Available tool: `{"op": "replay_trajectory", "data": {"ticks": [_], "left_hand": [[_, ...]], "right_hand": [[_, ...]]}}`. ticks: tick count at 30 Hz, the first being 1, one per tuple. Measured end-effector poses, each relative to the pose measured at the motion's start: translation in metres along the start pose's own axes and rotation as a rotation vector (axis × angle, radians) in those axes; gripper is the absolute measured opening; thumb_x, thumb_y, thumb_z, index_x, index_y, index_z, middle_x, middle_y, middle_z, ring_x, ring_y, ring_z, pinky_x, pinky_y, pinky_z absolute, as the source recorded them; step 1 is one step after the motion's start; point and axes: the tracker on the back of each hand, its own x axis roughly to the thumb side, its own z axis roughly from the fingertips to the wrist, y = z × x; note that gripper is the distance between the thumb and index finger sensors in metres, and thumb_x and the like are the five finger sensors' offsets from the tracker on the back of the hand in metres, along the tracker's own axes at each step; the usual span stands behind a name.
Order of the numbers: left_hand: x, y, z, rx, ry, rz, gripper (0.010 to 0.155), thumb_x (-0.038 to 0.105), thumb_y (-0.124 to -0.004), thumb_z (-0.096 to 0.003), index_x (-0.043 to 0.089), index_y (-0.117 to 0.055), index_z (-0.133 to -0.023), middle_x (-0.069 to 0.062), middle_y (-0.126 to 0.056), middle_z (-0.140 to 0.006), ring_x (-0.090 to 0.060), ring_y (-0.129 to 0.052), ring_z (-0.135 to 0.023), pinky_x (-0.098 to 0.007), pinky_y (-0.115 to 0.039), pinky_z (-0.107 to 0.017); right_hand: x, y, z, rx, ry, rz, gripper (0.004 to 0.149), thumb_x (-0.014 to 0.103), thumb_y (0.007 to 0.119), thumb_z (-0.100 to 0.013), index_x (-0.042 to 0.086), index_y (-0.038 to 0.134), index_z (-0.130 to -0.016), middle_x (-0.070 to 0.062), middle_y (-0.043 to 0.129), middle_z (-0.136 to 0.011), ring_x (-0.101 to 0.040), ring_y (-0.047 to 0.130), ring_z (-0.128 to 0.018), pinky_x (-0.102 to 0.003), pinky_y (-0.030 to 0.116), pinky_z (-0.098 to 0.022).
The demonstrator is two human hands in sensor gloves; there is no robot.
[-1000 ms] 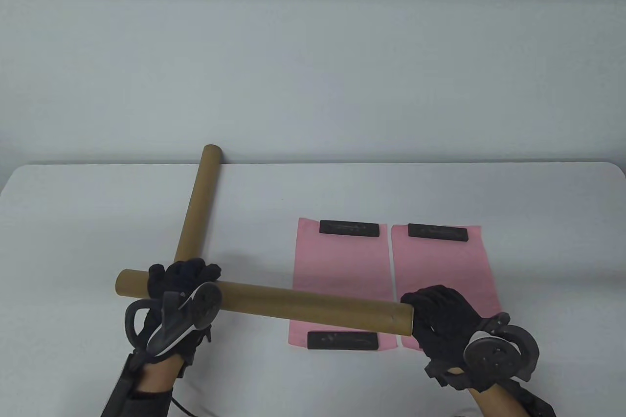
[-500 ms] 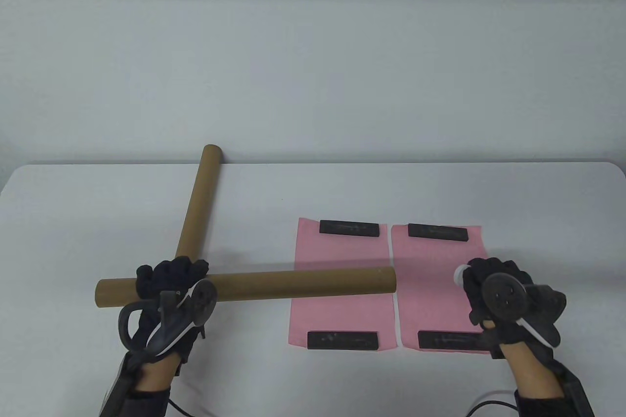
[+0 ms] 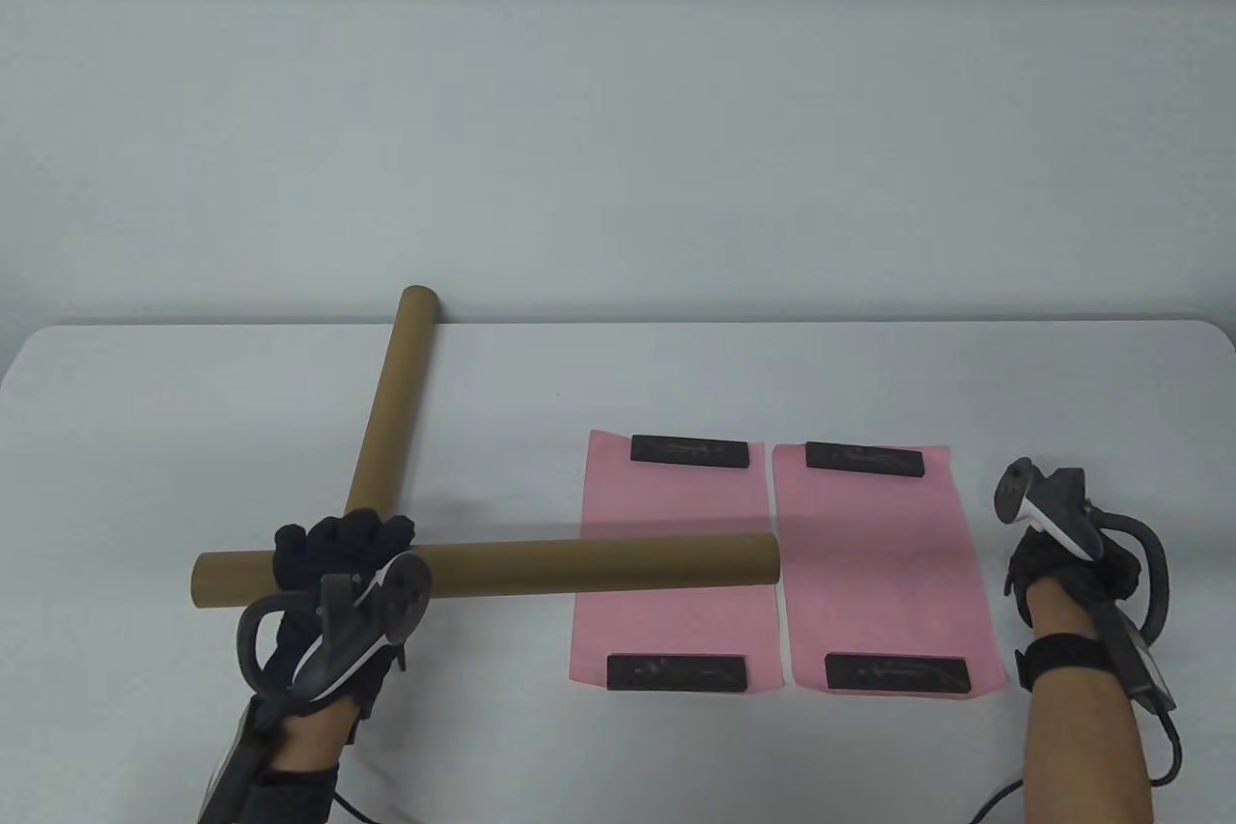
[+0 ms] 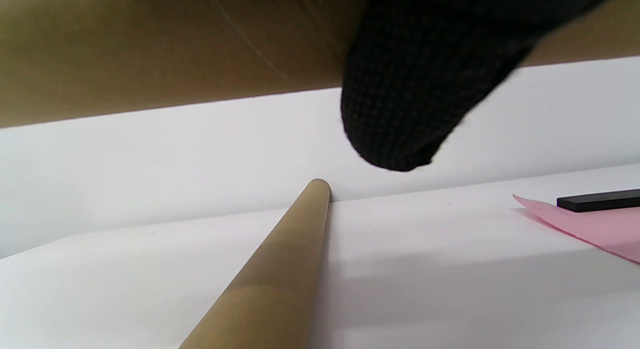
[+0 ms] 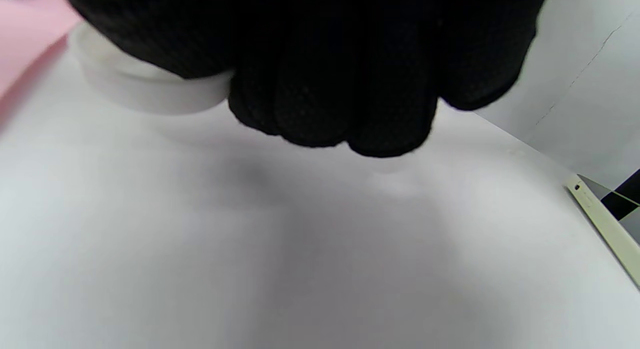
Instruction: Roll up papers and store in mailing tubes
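left hand [image 3: 338,573] grips tube [image 3: 599,563] above left paper [image 3: 671,563]; right hand [image 3: 1067,563] right of papers, clutching white cap [image 5: 145,89]

Even, soft, diffuse light, bright throughout; no glare on the white table [image 3: 579,380]. Table view sharp, no visible edge distortion. The held brown cardboard tube [image 3: 599,563] casts a faint soft shadow on the table just behind it. Left wrist view: the same tube [image 4: 150,44] and black glove fingertip [image 4: 415,89] close, slightly soft. Right wrist view blurred; black gloved fingers [image 5: 325,64] nearly featureless, grey shadow on the table below them.
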Motion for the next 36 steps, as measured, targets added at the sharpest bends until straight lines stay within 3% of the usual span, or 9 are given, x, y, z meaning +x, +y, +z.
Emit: {"op": "replay_trajectory", "data": {"ticks": [5, 13, 15, 18, 22, 25, 29, 34, 36], "left_hand": [[-0.002, -0.002, -0.001, -0.011, 0.005, 0.001, 0.071, 0.038, -0.102, -0.0314, 0.046, -0.065, -0.091, 0.009, -0.066, -0.1, -0.017, -0.079, -0.094, -0.058, -0.054, -0.077], [-0.006, -0.006, -0.004, -0.037, 0.02, 0.013, 0.071, 0.038, -0.102, -0.0313, 0.046, -0.065, -0.091, 0.009, -0.066, -0.1, -0.017, -0.079, -0.094, -0.058, -0.054, -0.077], [-0.007, -0.007, -0.004, -0.041, 0.025, 0.013, 0.071, 0.038, -0.103, -0.0313, 0.046, -0.065, -0.091, 0.009, -0.067, -0.1, -0.017, -0.079, -0.094, -0.058, -0.054, -0.077], [-0.009, -0.008, -0.005, -0.053, 0.028, 0.015, 0.071, 0.038, -0.102, -0.0313, 0.046, -0.065, -0.091, 0.009, -0.067, -0.1, -0.017, -0.079, -0.094, -0.058, -0.054, -0.076], [-0.008, -0.009, -0.005, -0.044, 0.024, 0.019, 0.072, 0.038, -0.103, -0.0312, 0.047, -0.066, -0.092, 0.009, -0.067, -0.1, -0.017, -0.08, -0.094, -0.056, -0.055, -0.076], [-0.005, -0.009, -0.005, -0.04, 0.019, 0.011, 0.073, 0.039, -0.103, -0.0312, 0.047, -0.065, -0.093, 0.009, -0.067, -0.1, -0.017, -0.08, -0.093, -0.055, -0.055, -0.075], [-0.001, -0.009, -0.004, -0.061, 0.014, 0.0, 0.075, 0.041, -0.102, -0.0319, 0.046, -0.063, -0.095, 0.008, -0.067, -0.101, -0.017, -0.081, -0.093, -0.052, -0.057, -0.074], [0.004, -0.007, -0.004, -0.065, 0.02, -0.027, 0.077, 0.043, -0.099, -0.0341, 0.047, -0.055, -0.097, 0.008, -0.064, -0.102, -0.017, -0.079, -0.093, -0.048, -0.057, -0.073], [0.007, -0.007, -0.005, -0.079, 0.02, -0.054, 0.089, 0.044, -0.096, -0.0356, 0.044, -0.035, -0.1, 0.009, -0.056, -0.103, -0.017, -0.077, -0.094, -0.046, -0.056, -0.074]], "right_hand": [[0.008, 0.006, -0.006, 0.001, 0.024, 0.051, 0.04, 0.043, 0.077, -0.052, 0.016, 0.096, -0.075, -0.007, 0.102, -0.065, -0.031, 0.104, -0.061, -0.057, 0.083, -0.054], [0.015, 0.013, -0.002, -0.09, 0.052, 0.187, 0.039, 0.045, 0.075, -0.052, 0.02, 0.093, -0.075, -0.004, 0.101, -0.067, -0.031, 0.102, -0.063, -0.057, 0.082, -0.056], [0.012, 0.007, 0.001, -0.109, 0.045, 0.189, 0.046, 0.05, 0.076, -0.05, 0.02, 0.09, -0.082, -0.006, 0.099, -0.073, -0.033, 0.101, -0.068, -0.057, 0.081, -0.057], [0.001, -0.029, 0.015, -0.228, 0.005, 0.088, 0.048, 0.048, 0.074, -0.051, 0.017, 0.086, -0.086, -0.009, 0.096, -0.077, -0.037, 0.098, -0.071, -0.058, 0.08, -0.058], [-0.001, -0.082, 0.074, -0.472, -0.19, -0.144, 0.052, 0.049, 0.075, -0.051, 0.014, 0.085, -0.088, -0.012, 0.095, -0.078, -0.04, 0.097, -0.072, -0.06, 0.079, -0.057], [0.01, -0.098, 0.123, -0.581, -0.313, -0.266, 0.055, 0.051, 0.075, -0.051, 0.014, 0.084, -0.091, -0.013, 0.093, -0.081, -0.041, 0.096, -0.075, -0.061, 0.078, -0.058], [0.031, -0.086, 0.186, -0.553, -0.533, -0.556, 0.059, 0.053, 0.074, -0.052, 0.012, 0.082, -0.094, -0.015, 0.092, -0.085, -0.044, 0.094, -0.078, -0.062, 0.077, -0.058], [0.045, -0.059, 0.211, -0.654, -0.647, -0.687, 0.064, 0.053, 0.076, -0.052, 0.01, 0.077, -0.1, -0.018, 0.087, -0.092, -0.049, 0.089, -0.084, -0.066, 0.073, -0.061], [0.045, -0.056, 0.215, -0.692, -0.677, -0.661, 0.067, 0.054, 0.075, -0.052, 0.01, 0.073, -0.103, -0.018, 0.084, -0.095, -0.049, 0.086, -0.087, -0.067, 0.07, -0.063]]}}
